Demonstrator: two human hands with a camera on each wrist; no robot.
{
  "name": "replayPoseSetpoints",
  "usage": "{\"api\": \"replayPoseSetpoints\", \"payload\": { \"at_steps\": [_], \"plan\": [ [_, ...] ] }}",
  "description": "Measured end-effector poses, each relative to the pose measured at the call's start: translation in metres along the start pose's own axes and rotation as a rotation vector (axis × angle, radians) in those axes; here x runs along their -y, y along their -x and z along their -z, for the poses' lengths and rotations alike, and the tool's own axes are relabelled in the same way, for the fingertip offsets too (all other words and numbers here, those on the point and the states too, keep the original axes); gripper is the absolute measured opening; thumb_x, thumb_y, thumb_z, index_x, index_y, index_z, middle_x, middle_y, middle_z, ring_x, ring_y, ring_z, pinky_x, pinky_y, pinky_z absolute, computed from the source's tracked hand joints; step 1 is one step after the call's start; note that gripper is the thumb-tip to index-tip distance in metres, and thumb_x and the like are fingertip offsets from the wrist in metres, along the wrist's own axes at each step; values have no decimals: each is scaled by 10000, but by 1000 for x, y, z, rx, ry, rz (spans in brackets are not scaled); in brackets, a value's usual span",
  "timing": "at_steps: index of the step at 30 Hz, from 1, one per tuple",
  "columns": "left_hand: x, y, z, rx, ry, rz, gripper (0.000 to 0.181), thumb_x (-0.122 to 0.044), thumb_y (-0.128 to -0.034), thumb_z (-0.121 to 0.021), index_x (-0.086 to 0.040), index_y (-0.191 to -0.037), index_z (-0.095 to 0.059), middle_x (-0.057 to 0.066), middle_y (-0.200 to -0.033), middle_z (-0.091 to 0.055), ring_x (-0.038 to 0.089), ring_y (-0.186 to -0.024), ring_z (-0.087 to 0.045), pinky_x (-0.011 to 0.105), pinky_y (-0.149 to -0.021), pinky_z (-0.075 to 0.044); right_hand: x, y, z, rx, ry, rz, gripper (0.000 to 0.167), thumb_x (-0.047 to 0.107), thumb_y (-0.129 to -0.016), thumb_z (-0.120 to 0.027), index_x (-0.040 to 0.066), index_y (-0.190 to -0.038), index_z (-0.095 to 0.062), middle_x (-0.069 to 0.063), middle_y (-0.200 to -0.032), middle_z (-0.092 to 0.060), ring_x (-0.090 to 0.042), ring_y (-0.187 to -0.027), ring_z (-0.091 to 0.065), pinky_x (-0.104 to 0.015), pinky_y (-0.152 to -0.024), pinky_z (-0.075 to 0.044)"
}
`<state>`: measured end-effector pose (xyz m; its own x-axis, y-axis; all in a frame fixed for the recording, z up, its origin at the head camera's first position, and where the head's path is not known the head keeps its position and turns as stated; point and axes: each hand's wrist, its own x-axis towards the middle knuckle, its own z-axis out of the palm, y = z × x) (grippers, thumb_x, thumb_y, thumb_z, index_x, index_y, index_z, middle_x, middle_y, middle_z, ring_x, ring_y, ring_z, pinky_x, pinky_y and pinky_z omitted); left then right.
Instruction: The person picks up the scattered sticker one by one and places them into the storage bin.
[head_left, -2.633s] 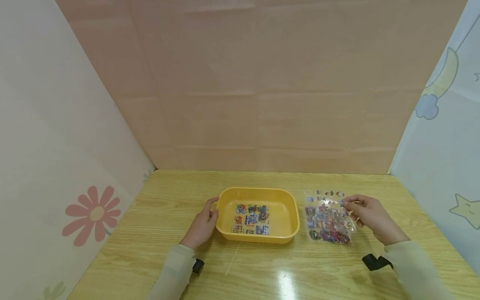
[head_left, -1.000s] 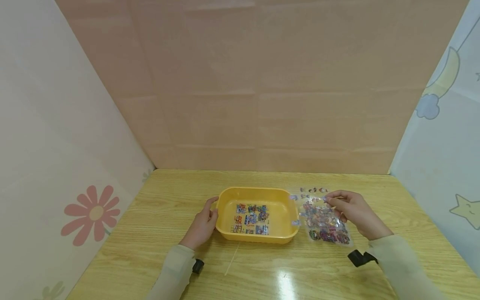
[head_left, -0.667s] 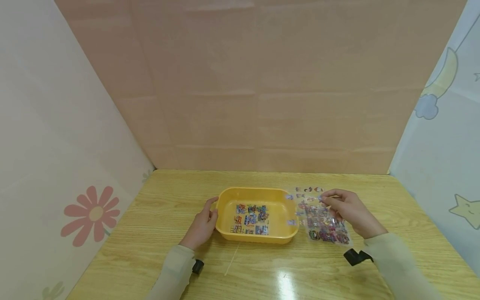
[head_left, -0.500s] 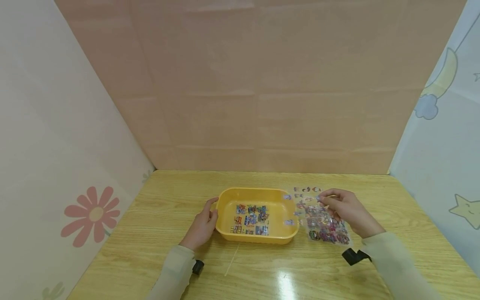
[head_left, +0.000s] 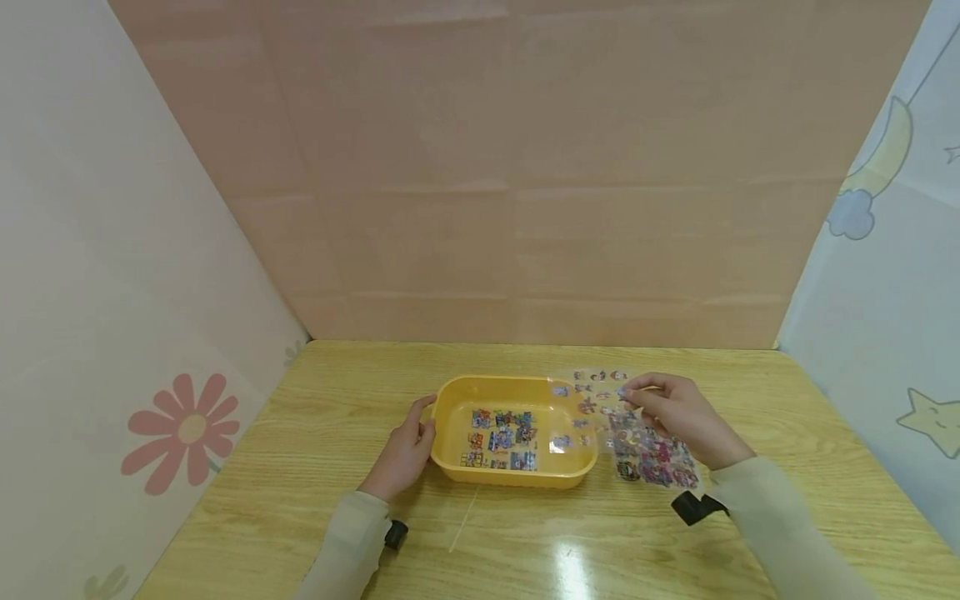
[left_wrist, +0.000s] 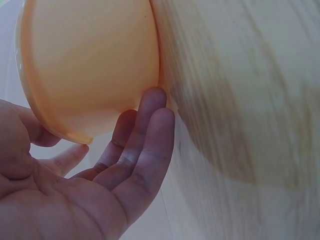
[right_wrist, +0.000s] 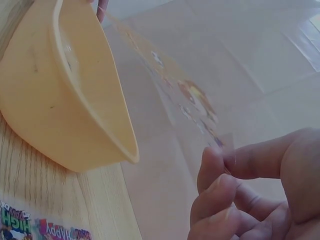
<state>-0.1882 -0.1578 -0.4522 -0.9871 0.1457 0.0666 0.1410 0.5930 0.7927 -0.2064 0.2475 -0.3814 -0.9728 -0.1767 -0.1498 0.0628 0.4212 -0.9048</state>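
A yellow plastic basin (head_left: 517, 480) stands mid-table, with transparent sticker sheets (head_left: 501, 439) lying on its bottom. My left hand (head_left: 403, 454) holds the basin's left end; in the left wrist view, thumb and index finger pinch its rim while the other fingers lie near the outer wall (left_wrist: 95, 65). Between thumb and fingertips my right hand (head_left: 681, 417) pinches the right edge of a clear sticker sheet (head_left: 587, 406). This sheet is raised and tilted, its left part over the basin's right side. Beneath it, more sticker sheets (head_left: 656, 471) lie on the table right of the basin.
The wooden table (head_left: 360, 367) meets a beige back wall (head_left: 517, 250) and patterned side panels (head_left: 195, 333). A black strap piece (head_left: 693, 508) hangs by the right sleeve, another (head_left: 396, 534) by the left. A thin pale strand (head_left: 465, 521) lies before the basin.
My right hand has lifted the clear sticker sheet off the others and carried it left, from right of the basin to partly over it. The left hand and basin have stayed in place.
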Motion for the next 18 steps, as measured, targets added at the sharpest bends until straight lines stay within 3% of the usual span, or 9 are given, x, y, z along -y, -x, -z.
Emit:
{"api": "replayPoseSetpoints", "payload": {
  "at_steps": [18],
  "plan": [
    [0,0,0,-2,0,-12,437,-148,-1086,-404,-89,-1516,-354,65,-797,-608,144,-604,-535,282,-564,-470,13,-8,-18,29,-2,23,346,208,-1059,-500,-29,-1294,-588,-112,-1047,-680,-106,-604,-456,-250,-494,-391]
  ]
}}
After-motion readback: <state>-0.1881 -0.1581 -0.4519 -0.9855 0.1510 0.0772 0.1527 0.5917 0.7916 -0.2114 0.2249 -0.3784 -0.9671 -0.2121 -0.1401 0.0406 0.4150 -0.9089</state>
